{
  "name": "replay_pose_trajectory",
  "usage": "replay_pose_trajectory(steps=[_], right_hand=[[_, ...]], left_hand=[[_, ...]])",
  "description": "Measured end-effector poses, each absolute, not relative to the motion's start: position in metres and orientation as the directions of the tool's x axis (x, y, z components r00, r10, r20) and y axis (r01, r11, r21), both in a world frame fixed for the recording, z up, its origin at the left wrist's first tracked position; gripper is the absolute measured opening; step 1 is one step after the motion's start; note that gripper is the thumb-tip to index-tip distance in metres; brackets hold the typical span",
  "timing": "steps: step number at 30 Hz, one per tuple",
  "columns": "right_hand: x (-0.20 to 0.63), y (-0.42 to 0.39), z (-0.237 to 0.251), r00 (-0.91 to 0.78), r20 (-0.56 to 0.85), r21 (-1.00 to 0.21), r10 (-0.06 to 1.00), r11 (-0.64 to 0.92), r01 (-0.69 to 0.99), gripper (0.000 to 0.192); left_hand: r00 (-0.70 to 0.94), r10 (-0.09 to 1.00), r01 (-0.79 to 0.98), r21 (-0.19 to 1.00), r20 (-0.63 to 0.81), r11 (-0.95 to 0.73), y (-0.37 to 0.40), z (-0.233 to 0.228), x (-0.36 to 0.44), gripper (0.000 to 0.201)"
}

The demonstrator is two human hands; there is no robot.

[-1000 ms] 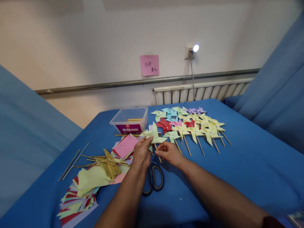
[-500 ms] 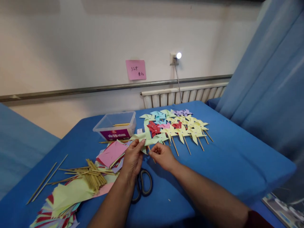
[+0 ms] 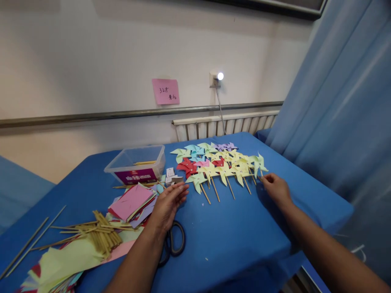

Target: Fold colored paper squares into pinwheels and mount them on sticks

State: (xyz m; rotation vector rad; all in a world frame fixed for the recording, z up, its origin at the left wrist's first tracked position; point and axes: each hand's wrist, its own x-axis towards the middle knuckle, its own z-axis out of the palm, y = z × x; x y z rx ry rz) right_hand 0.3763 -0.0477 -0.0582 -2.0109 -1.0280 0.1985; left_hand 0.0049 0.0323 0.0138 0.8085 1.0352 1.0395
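Note:
My right hand (image 3: 275,188) pinches the stick of a pale green paper pinwheel (image 3: 258,163) at the right end of the laid-out pinwheels. Its blades stand up beside the yellow pinwheels (image 3: 241,171). My left hand (image 3: 171,203) hovers over the table with fingers apart and nothing in it. Close to its fingertips lies another pale green pinwheel (image 3: 197,179) on its stick. Black-handled scissors (image 3: 177,240) lie just below the left wrist, partly hidden by the forearm.
A clear plastic box (image 3: 137,162) holding sticks stands at the back left. Before it lie coloured paper sheets (image 3: 132,201), a heap of short sticks (image 3: 102,236) and two long rods (image 3: 33,242). Small white boxes (image 3: 171,175) sit beside the plastic box. A blue curtain (image 3: 320,101) hangs at right.
My right hand has carried the pale green pinwheel away from my left hand to the right end of the group. My left hand has let go and opened. The view has shifted slightly.

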Motion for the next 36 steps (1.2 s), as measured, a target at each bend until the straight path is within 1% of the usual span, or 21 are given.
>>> replay_pose_trajectory(steps=[1, 3, 6, 15, 21, 23, 24, 27, 29, 31, 33, 34, 36], right_hand=[[0.384, -0.049, -0.06, 0.67, 0.194, -0.684, 0.717, -0.39, 0.616, 0.026], [0.392, -0.05, -0.061, 0.682, 0.155, -0.577, 0.715, -0.495, 0.65, 0.023], [0.39, -0.048, -0.061, 0.665, 0.115, -0.491, 0.738, -0.54, 0.684, 0.022], [0.386, -0.043, -0.061, 0.631, 0.112, -0.42, 0.768, -0.539, 0.73, 0.022], [0.386, -0.045, -0.064, 0.654, 0.104, -0.437, 0.749, -0.557, 0.707, 0.025], [0.386, -0.048, -0.066, 0.665, 0.152, -0.448, 0.731, -0.549, 0.706, 0.027], [0.384, -0.05, -0.067, 0.669, 0.203, -0.454, 0.714, -0.537, 0.711, 0.027], [0.363, -0.05, -0.062, 0.565, 0.431, -0.489, 0.703, -0.344, 0.801, 0.028], [0.332, -0.046, -0.054, 0.442, 0.529, -0.529, 0.724, -0.126, 0.84, 0.026], [0.287, -0.038, -0.042, 0.345, 0.57, -0.598, 0.745, 0.089, 0.796, 0.021], [0.234, -0.027, -0.034, 0.28, 0.536, -0.717, 0.796, 0.255, 0.649, 0.018], [0.208, -0.02, -0.031, 0.26, 0.487, -0.789, 0.834, 0.291, 0.541, 0.017], [0.16, -0.007, -0.032, 0.281, 0.376, -0.912, 0.883, 0.298, 0.283, 0.019]], left_hand=[[0.152, 0.946, -0.276, 0.906, -0.288, 0.32, 0.032, 0.014, 0.006, 0.032], [0.151, 0.943, -0.252, 0.911, -0.295, 0.326, 0.031, 0.014, 0.007, 0.033], [0.151, 0.942, -0.225, 0.917, -0.301, 0.329, 0.031, 0.014, 0.008, 0.033], [0.183, 0.939, -0.195, 0.925, -0.291, 0.325, 0.033, 0.009, 0.008, 0.031], [0.193, 0.94, -0.172, 0.934, -0.28, 0.313, 0.036, 0.003, 0.007, 0.033], [0.188, 0.943, -0.166, 0.937, -0.276, 0.307, 0.035, 0.0, 0.007, 0.034], [0.192, 0.943, -0.167, 0.937, -0.273, 0.306, 0.034, -0.001, 0.007, 0.033], [0.213, 0.948, -0.169, 0.947, -0.237, 0.275, 0.029, -0.006, 0.009, 0.033], [0.228, 0.95, -0.153, 0.956, -0.212, 0.25, 0.025, -0.009, 0.011, 0.032], [0.21, 0.961, -0.148, 0.966, -0.178, 0.212, 0.023, -0.012, 0.012, 0.032], [0.18, 0.974, -0.151, 0.975, -0.136, 0.164, 0.022, -0.015, 0.014, 0.028], [0.171, 0.978, -0.157, 0.977, -0.115, 0.142, 0.023, -0.017, 0.014, 0.026], [0.143, 0.987, -0.147, 0.984, -0.075, 0.096, 0.025, -0.02, 0.014, 0.021]])
